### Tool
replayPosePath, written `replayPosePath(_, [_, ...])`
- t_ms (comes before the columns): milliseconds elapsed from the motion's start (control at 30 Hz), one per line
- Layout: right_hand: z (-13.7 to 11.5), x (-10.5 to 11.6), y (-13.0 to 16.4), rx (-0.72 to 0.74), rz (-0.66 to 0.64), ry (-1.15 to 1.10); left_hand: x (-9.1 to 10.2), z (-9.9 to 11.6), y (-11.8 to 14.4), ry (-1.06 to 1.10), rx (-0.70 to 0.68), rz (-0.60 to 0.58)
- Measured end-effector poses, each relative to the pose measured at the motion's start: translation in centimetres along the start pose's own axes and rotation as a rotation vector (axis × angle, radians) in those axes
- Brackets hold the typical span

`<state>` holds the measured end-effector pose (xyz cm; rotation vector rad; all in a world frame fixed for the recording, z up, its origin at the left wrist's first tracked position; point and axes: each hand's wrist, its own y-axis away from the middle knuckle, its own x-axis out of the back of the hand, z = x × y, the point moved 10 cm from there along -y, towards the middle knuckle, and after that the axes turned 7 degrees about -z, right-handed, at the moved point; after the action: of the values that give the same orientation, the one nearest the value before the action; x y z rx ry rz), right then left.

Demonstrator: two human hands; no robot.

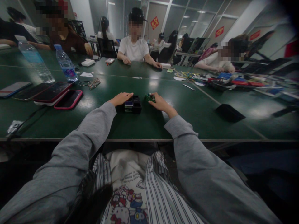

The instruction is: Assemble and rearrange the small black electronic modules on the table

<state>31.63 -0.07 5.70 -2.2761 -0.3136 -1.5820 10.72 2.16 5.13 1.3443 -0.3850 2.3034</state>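
On the green table in front of me sits a small black plastic box with square openings and a little module with a screen at its left front. My left hand holds the box from its left side, fingers laid along the far edge. Just to the right, my right hand has its fingers closed around a green circuit board, a short gap away from the box. The fingers partly cover the board, so its underside and far details are hidden.
Two phones and two water bottles stand to the left, near coiled cables. A black tray-like piece lies right, a pen beyond. Cables and parts pile up far right. A person sits opposite.
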Motion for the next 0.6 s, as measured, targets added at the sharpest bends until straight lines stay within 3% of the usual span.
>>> replayPosePath(600, [0.51, -0.09, -0.06, -0.052, 0.015, 0.004, -0.26, -0.43, -0.30, -0.054, 0.006, -0.012])
